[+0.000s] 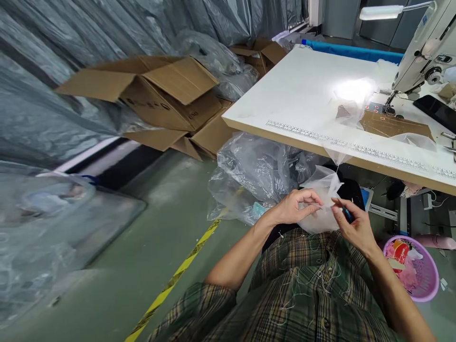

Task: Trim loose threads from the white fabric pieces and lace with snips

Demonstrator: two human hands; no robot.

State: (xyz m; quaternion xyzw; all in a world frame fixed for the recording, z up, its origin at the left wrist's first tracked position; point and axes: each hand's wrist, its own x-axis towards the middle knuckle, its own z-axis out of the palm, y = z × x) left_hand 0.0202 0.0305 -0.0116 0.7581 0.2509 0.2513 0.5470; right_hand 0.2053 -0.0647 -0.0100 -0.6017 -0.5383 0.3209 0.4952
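Note:
Sheer white fabric [322,183] hangs from the table's front edge down to my lap, gathered loosely. My left hand [299,206] pinches part of it between thumb and fingers. Close by on the right, my right hand [353,222] is closed around a small blue-handled tool [347,214], mostly hidden by the fingers. Its tip cannot be made out. More of the sheer fabric lies on the white table [285,90], near the sewing machine [420,57] and its needle.
Rulers run along the table's front edge. A dark phone [436,111] lies right of the needle. On the floor stand a purple basket [423,280] of scraps, clear plastic bags [252,166] and open cardboard boxes [171,95]. Yellow-black tape [178,273] marks the floor.

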